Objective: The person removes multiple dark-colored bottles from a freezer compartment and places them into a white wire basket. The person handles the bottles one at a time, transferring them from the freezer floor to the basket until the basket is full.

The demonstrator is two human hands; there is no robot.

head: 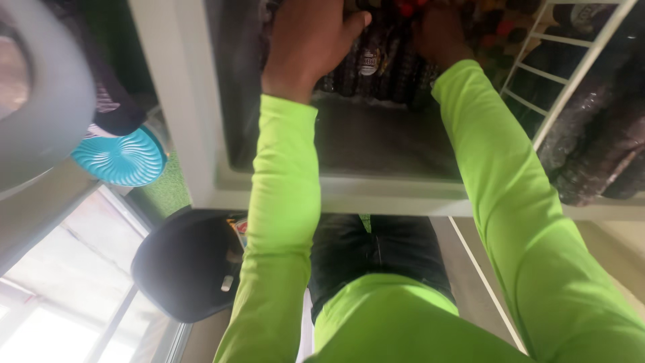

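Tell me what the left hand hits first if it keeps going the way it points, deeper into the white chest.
Probably the dark bottles packed in the white chest: the left hand already lies over them, fingers toward the top edge. Depth is unclear; contact may already exist.

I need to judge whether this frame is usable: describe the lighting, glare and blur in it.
Head view: the window at lower left is blown out to near white; the chest freezer interior is dim, so the dark bottles under the left hand and right hand lose detail; the grey lid at upper left is soft and smeared; the green sleeves are bright and evenly lit.
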